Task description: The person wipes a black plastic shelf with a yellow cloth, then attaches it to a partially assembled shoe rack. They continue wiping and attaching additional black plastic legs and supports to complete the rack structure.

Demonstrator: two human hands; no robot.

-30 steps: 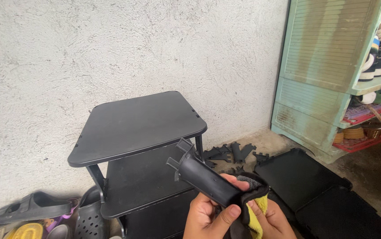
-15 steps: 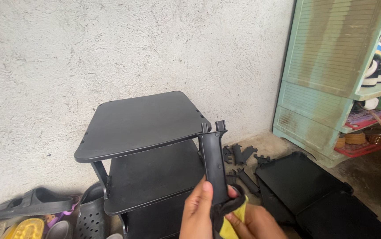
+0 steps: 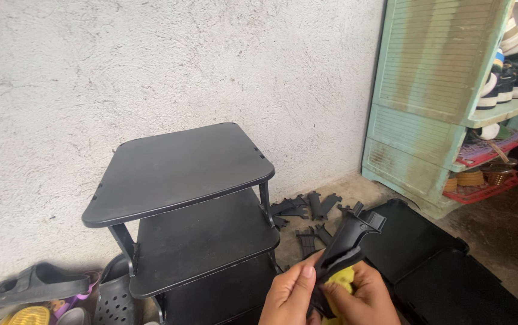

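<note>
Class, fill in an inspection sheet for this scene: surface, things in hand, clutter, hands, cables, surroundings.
Surface: concrete floor, bare and stained at right.
Things in hand: black plastic post and yellow cloth, held together in front of the black shelf rack.
Clutter: loose black posts on the floor by the wall; black shelf panels lying flat; sandals at lower left.
Hands: left hand grips the post's lower end; right hand presses the cloth against it.
Cables: nothing seen.
Surroundings: rough white wall; green shoe cabinet with shoes on its shelves.
</note>
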